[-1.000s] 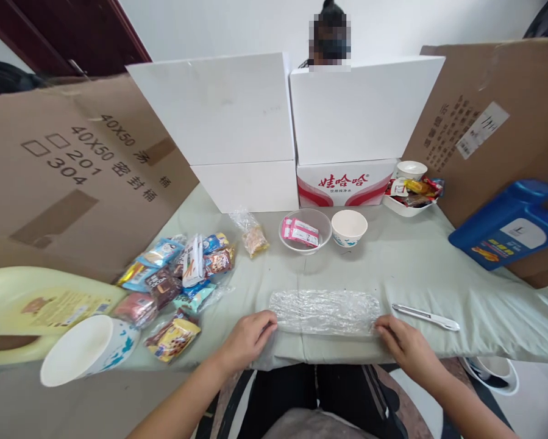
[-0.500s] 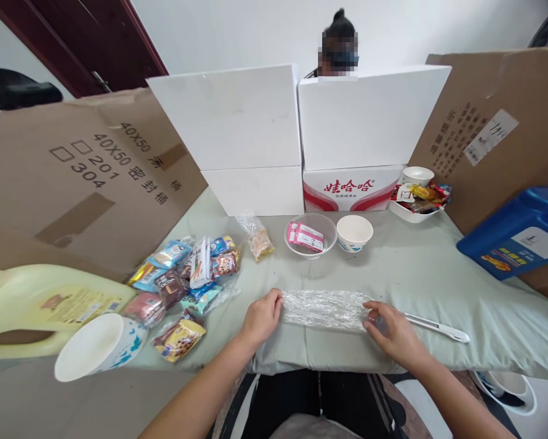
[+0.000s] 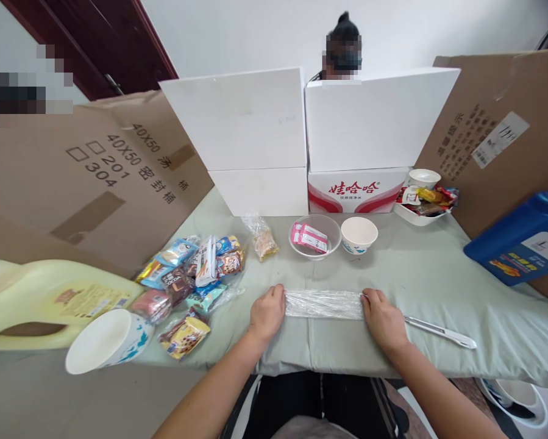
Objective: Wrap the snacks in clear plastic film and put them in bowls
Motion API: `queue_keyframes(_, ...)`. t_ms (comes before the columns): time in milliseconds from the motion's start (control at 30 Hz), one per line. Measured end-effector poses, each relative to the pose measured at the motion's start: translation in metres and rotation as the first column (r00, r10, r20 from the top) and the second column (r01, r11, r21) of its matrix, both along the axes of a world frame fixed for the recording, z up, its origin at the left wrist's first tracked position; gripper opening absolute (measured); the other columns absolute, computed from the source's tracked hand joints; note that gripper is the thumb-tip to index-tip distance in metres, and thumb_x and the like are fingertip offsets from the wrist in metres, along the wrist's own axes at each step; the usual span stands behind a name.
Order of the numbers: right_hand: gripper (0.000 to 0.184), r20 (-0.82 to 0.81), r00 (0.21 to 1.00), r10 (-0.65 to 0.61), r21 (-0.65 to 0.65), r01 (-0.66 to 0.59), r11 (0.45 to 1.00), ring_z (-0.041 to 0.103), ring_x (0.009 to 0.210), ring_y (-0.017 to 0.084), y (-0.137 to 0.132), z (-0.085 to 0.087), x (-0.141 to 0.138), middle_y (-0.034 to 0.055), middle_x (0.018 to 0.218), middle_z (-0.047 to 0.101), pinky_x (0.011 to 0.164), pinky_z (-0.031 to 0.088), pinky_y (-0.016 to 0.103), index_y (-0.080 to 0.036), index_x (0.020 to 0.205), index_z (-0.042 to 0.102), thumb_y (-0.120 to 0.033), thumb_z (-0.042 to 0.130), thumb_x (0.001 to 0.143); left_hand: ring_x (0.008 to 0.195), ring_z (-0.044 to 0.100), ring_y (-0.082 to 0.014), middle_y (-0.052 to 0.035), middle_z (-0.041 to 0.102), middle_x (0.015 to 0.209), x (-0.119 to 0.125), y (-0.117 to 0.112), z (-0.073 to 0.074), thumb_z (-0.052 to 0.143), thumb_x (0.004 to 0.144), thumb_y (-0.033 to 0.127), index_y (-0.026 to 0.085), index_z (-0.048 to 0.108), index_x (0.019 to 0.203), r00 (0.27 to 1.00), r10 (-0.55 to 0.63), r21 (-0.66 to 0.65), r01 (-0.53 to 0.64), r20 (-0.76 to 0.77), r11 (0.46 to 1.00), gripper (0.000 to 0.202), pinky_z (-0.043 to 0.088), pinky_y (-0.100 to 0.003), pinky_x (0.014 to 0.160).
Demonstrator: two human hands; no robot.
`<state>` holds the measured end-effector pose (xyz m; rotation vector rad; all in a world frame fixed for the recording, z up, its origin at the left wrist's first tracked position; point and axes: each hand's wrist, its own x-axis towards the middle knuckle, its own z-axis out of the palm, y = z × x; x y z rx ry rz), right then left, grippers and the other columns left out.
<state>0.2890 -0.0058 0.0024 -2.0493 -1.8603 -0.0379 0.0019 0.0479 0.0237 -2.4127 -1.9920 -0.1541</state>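
Observation:
A folded strip of clear plastic wrap [image 3: 323,303] lies on the pale green cloth [image 3: 420,274] in front of me. My left hand [image 3: 267,312] presses on the strip's left end. My right hand [image 3: 383,317] presses on its right end. Both hands lie flat, fingers together, on the wrap. A white utility knife [image 3: 441,331] rests on the cloth just right of my right hand.
A pile of snack packets [image 3: 189,274] lies at the left, a white paper cup [image 3: 104,341] and a yellow jug [image 3: 49,302] beyond it. A clear bowl with pink sachets [image 3: 314,236] and a paper bowl [image 3: 358,234] stand behind the wrap. White boxes [image 3: 301,140], cardboard sheets and a blue jug [image 3: 525,241] surround the table. A person sits behind the boxes.
The plastic wrap has gone from a wide flat sheet to a narrower, shorter strip. Both hands have moved forward and closer together along with it.

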Motion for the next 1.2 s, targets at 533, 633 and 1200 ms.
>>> queue_keyframes(533,0.042,0.149,0.91,0.387,0.093,-0.402,0.911,0.038,0.132,0.031,0.002,0.022,-0.038,0.0143,0.137,0.052,0.108,0.026,0.049,-0.016,0.131,0.053,-0.036,0.043,0.095,0.112,0.054,-0.0289,-0.0139,0.061,0.119,0.045,-0.022,0.012,0.039,0.094,0.019,0.016,0.061,0.114,0.919,-0.309,0.221,0.257,0.247,0.941,0.03,0.042,-0.047,0.096)
queue_keyframes(633,0.068,0.146,0.826,0.544,-0.054,-0.543,0.838,0.024,0.142,0.03,0.0,0.009,-0.047,0.0133,0.15,0.037,0.113,0.018,0.051,-0.015,0.146,0.035,-0.053,0.044,0.091,0.137,0.033,-0.0329,-0.0144,0.043,0.146,0.055,-0.028,-0.011,0.041,0.096,0.037,0.016,0.045,0.138,0.9,-0.385,0.107,0.37,0.203,0.923,0.047,0.028,-0.055,0.109)
queue_keyframes(1200,0.033,0.109,0.902,0.417,0.122,-0.429,0.895,0.059,0.094,0.021,-0.122,0.004,0.022,0.0051,0.102,0.066,0.09,0.038,0.039,-0.027,0.109,0.063,-0.013,0.047,0.084,0.096,0.053,-0.0303,-0.0122,0.06,0.099,0.093,-0.076,-0.001,0.055,0.087,0.033,0.018,0.063,0.105,0.846,-0.458,0.144,0.434,0.275,0.889,0.024,0.043,-0.05,0.087)
